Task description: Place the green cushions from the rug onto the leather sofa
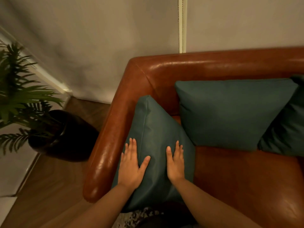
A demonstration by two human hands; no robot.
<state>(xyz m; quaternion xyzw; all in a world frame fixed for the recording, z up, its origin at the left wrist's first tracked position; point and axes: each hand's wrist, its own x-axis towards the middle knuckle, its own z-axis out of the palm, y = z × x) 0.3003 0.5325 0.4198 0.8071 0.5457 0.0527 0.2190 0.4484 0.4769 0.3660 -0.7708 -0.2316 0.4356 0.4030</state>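
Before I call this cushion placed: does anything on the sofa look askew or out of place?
Slightly. The near cushion under the left hand and right hand leans slanted against the armrest, its near end reaching the front edge of the seat, while the middle cushion rests against the backrest. Nothing looks damaged.

third cushion (291, 129) cut by right edge, plant (21, 99) blurred, rug (139, 215) mostly hidden
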